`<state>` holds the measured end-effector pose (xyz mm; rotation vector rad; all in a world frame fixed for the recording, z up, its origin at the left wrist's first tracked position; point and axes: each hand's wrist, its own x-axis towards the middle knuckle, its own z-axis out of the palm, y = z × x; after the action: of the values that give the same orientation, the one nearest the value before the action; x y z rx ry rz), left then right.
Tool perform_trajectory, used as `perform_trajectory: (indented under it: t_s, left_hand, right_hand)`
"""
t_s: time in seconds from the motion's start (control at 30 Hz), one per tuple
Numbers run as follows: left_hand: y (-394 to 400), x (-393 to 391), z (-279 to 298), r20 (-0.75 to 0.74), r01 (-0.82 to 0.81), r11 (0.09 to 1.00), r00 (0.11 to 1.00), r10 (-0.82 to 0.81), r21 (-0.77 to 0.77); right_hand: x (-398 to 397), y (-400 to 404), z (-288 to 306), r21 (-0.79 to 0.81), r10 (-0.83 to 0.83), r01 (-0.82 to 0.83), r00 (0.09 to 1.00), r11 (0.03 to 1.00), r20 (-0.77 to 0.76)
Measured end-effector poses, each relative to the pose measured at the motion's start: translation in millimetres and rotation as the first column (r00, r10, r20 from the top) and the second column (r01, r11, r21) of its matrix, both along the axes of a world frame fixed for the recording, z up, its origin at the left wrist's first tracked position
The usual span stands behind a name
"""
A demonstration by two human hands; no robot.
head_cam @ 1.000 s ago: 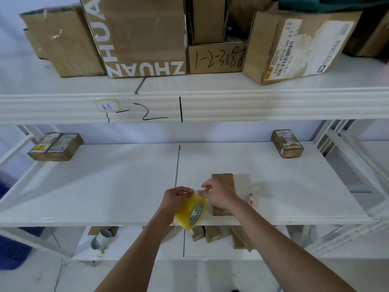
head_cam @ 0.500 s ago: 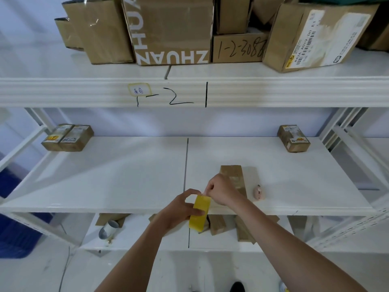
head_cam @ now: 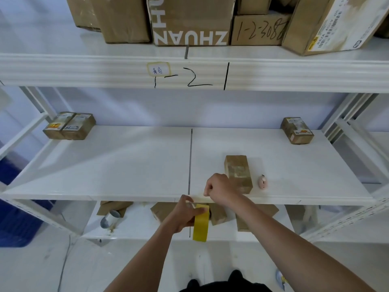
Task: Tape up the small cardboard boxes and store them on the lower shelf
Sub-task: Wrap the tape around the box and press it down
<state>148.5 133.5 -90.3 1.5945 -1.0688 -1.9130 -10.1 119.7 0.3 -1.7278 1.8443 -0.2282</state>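
While the left hand [head_cam: 185, 213] grips the yellow tape roll [head_cam: 201, 223], right hand [head_cam: 219, 189] fingers curled, seemingly pinching tape end, beside small cardboard box [head_cam: 239, 173] on white shelf [head_cam: 126, 165].

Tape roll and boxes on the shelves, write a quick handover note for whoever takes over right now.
Left hand grips the yellow roll of packing tape below the middle shelf's front edge. Right hand is curled at that edge, seemingly pinching the tape end, beside the small brown cardboard box lying on the shelf. A small pink object sits right of the box. Several cardboard pieces already lie on the lower shelf. Left: tape this box, store it below.
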Motion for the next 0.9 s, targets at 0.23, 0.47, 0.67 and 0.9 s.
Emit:
perform_trajectory:
  t_s: [0.23,0.47,0.67,0.9]
  left_hand:
    - [-4.0,0.2,-10.1,0.021,-0.008,0.998,1.0,0.007,0.057]
    - [-10.3,-0.1,-20.9,-0.036,-0.001,1.0,0.999,0.001,0.016]
    - [-11.0,10.0,-34.7,-0.069,0.062,0.996,0.996,-0.058,0.071]
    - [-16.7,3.8,-44.7,0.115,-0.019,0.992,0.993,0.004,0.128]
  right_hand:
    - [5.1,-5.1,-2.7,0.0,0.022,-0.022,1.0,1.0,0.017]
    - [0.7,-25.9,-7.1,0.025,-0.013,0.013,1.0,1.0,0.001]
    - [0.9,-38.1,-20.7,0.077,0.038,-0.036,0.999,0.996,-0.019]
    - [17.8,-49.3,-40.6,0.05,0.048,-0.043,0.992,0.998,-0.118]
